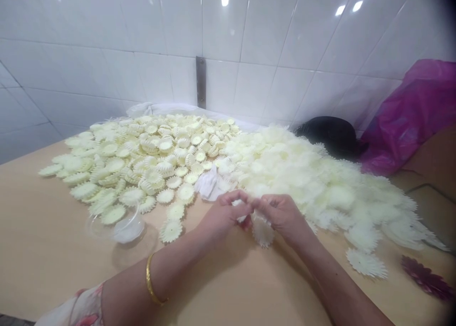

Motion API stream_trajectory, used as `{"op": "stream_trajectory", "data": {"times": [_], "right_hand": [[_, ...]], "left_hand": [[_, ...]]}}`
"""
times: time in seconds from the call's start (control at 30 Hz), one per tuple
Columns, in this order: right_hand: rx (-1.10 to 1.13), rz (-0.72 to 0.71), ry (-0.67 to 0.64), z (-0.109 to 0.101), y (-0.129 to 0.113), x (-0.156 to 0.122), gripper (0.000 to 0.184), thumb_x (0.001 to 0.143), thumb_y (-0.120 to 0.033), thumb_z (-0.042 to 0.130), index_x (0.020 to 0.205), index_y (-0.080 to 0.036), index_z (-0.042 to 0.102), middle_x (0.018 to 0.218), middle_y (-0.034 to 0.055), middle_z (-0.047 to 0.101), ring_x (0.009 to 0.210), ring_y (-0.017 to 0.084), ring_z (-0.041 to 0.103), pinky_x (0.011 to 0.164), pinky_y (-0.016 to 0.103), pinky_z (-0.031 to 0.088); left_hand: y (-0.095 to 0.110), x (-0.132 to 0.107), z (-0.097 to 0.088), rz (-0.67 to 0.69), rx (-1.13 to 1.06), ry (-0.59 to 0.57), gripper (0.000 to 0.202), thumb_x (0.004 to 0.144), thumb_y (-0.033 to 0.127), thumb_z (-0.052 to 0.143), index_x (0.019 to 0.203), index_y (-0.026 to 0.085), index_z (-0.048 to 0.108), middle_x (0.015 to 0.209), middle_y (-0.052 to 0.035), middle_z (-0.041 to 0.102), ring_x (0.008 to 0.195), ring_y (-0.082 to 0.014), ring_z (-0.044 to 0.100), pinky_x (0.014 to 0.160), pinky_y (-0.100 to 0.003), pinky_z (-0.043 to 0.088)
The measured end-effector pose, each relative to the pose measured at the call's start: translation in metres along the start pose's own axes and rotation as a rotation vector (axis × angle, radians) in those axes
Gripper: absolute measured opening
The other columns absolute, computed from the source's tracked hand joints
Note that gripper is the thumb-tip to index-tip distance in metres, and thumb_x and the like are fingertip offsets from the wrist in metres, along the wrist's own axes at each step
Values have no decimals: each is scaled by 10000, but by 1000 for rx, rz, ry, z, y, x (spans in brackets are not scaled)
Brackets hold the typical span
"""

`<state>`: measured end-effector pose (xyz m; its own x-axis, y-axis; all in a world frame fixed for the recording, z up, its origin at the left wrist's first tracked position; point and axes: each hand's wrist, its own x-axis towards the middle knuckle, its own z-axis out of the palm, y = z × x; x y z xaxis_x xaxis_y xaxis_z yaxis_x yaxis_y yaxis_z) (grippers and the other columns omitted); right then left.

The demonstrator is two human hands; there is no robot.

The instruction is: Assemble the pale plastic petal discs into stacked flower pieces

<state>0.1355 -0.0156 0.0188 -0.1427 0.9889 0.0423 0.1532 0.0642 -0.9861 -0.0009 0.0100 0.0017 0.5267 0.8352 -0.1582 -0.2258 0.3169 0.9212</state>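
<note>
My left hand (228, 213) and my right hand (283, 217) meet over the front middle of the table, fingertips pinched together. Below the right fingers hangs a thin white petal disc (262, 232) with a toothed edge, gripped in that hand. Between the left fingers shows something whitish, with a dark red bit under it; what it is stays hidden. Behind the hands lies a crumpled white cloth (210, 183). To the left spreads a heap of cupped, pale yellow flower pieces (164, 145); on the right is a pile of flat, pale petal discs (285, 164).
A clear bowl (130, 228) with white contents stands at left on the wooden table (42, 259). A dark red flower piece (425, 278) lies front right. Behind are a black rounded object (326, 131), a magenta plastic bag (402, 122) and a tiled wall (149, 27).
</note>
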Motion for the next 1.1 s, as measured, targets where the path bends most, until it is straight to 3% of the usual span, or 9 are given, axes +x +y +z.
{"op": "stream_trajectory", "data": {"times": [0.13, 0.27, 0.4, 0.53, 0.6, 0.7, 0.87, 1.0, 1.1], "right_hand": [[-115, 35, 100, -7, 3, 1, 409, 674, -468, 643, 470, -177, 441, 429, -57, 406, 408, 73, 365, 421, 210, 287], [-235, -22, 262, -20, 1, 2, 420, 747, -474, 559, 486, -177, 418, 456, -50, 393, 442, 75, 345, 444, 213, 292], [-445, -49, 465, -32, 4, 5, 344, 746, -454, 562, 556, -177, 484, 519, -34, 438, 474, 92, 374, 464, 229, 316], [-657, -171, 678, -34, 11, 7, 245, 732, -385, 591, 868, -182, 592, 919, 71, 566, 691, 169, 523, 585, 299, 417], [-676, -248, 721, -30, 10, 6, 196, 775, -355, 550, 868, -187, 590, 941, 72, 568, 724, 175, 537, 601, 305, 427], [-666, -423, 671, -19, 6, 2, 132, 819, -302, 511, 788, -195, 582, 820, 42, 588, 733, 172, 541, 624, 301, 429], [-780, -714, 336, 6, 10, -3, 148, 780, -273, 593, 900, -189, 616, 864, 65, 606, 833, 208, 530, 712, 349, 423], [-934, -750, 298, 14, 22, 0, 232, 819, -199, 520, 1037, -169, 595, 940, 88, 613, 860, 224, 507, 714, 370, 386], [-895, -703, 320, 12, 23, 1, 237, 855, -157, 417, 999, -183, 603, 886, 79, 620, 848, 216, 507, 714, 357, 376]], "left_hand": [[0, 2, -2, -9, 0, 157, 173, 669, 254, 635, 667, 183, 478, 462, 39, 477, 454, -78, 439, 484, -203, 333], [0, 6, -10, 46, 27, 300, 150, 690, 256, 598, 665, 190, 466, 498, 38, 489, 455, -71, 443, 478, -194, 331], [-3, 8, -14, 89, 179, 275, 161, 708, 314, 598, 692, 194, 491, 494, 30, 498, 452, -80, 445, 479, -205, 342], [-6, 7, -12, 72, 302, 207, 251, 675, 400, 643, 702, 181, 522, 459, 31, 467, 420, -76, 410, 440, -198, 307], [-2, 6, -10, 44, 215, 207, 310, 672, 458, 634, 737, 172, 534, 530, 8, 518, 434, -75, 430, 439, -199, 314], [8, 5, -7, -34, -94, 202, 382, 742, 520, 527, 858, 156, 536, 690, -46, 588, 492, -92, 491, 470, -215, 369], [18, 4, -3, -134, -439, 104, 457, 813, 544, 374, 890, 123, 535, 720, -63, 577, 588, -133, 554, 538, -245, 431], [15, 3, 1, -148, -544, 37, 433, 826, 511, 381, 886, 116, 549, 715, -57, 567, 582, -121, 533, 549, -235, 427], [11, 4, 3, -139, -532, 10, 420, 835, 496, 372, 815, 120, 559, 706, -55, 555, 598, -126, 534, 598, -260, 442]]}}
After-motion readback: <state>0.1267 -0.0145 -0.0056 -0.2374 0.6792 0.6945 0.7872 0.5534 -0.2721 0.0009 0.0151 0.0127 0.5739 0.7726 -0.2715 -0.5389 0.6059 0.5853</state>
